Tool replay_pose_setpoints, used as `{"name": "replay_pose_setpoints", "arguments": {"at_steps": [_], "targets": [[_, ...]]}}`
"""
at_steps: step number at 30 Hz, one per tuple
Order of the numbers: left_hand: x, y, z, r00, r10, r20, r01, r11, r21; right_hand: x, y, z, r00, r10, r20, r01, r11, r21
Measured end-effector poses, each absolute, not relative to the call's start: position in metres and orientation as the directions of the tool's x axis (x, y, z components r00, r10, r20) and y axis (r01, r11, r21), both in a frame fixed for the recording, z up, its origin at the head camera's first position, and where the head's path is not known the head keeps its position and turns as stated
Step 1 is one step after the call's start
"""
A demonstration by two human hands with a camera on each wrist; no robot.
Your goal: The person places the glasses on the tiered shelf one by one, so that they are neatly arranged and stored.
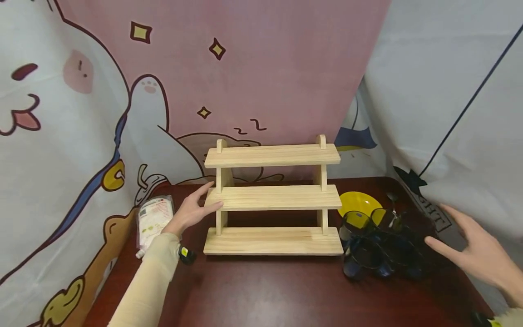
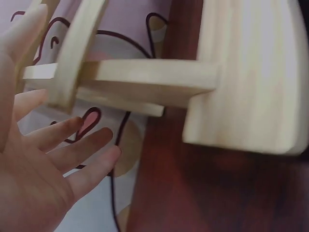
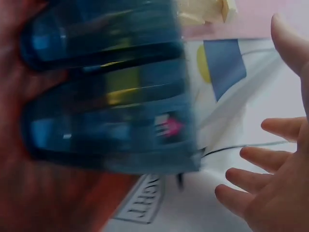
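Fingers apart and thumb held away from them, the left hand point(image 1: 191, 212) is at the left end of the wooden shelf point(image 1: 271, 198), thumb by the edge of the middle tier; whether it touches the wood I cannot tell from where I stand. The right hand point(image 1: 478, 250) is spread wide too, well to the right of the shelf, past a cluster of blue glasses point(image 1: 377, 259). Those glasses stand upright just beside the shelf's right end, and one bears a small pink mark point(image 3: 173, 127). Behind them, also right of the shelf, show a yellow plate point(image 1: 357, 200) and a spoon point(image 1: 392, 196). On the shelf's left lies a white packet point(image 1: 156, 217). The three-tiered shelf itself stands on a dark red table point(image 1: 261, 290), a cartoon cloth point(image 1: 282, 77) hanging behind it.
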State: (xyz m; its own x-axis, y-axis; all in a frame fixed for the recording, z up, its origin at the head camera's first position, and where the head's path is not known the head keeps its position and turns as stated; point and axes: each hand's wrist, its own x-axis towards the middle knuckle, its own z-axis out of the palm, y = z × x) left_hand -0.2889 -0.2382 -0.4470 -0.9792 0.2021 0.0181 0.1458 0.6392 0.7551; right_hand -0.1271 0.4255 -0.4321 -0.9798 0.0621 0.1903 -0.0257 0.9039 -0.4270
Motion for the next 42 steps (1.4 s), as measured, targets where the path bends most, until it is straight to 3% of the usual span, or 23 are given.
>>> {"name": "replay_pose_setpoints", "arguments": {"at_steps": [9, 15, 26, 30, 38, 42], "targets": [[-0.285, -0.226, -0.469, -0.984, 0.169, 0.060, 0.150, 0.596, 0.789, -0.098, 0.429, -0.479, -0.977, 0.208, 0.048, 0.155, 0.845, -0.511], [-0.285, -0.228, -0.473, -0.989, 0.131, 0.065, 0.128, 0.556, 0.822, -0.094, 0.426, -0.493, -0.979, 0.198, 0.044, 0.149, 0.849, -0.507], [-0.288, -0.228, -0.481, -0.991, 0.104, 0.082, 0.123, 0.486, 0.865, -0.094, 0.429, -0.518, -0.957, 0.232, 0.174, 0.027, 0.669, -0.743], [-0.289, -0.226, -0.483, -0.990, 0.100, 0.097, 0.132, 0.437, 0.890, -0.094, 0.428, -0.522, -0.942, 0.294, 0.164, 0.061, 0.627, -0.777], [-0.287, -0.223, -0.485, -0.992, 0.100, 0.072, 0.101, 0.334, 0.937, -0.093, 0.427, -0.525, -0.887, 0.452, 0.097, 0.249, 0.644, -0.723], [-0.286, -0.221, -0.487, -0.992, 0.109, 0.061, 0.090, 0.290, 0.953, -0.085, 0.426, -0.525, -0.878, 0.469, 0.097, 0.220, 0.574, -0.789]]}}
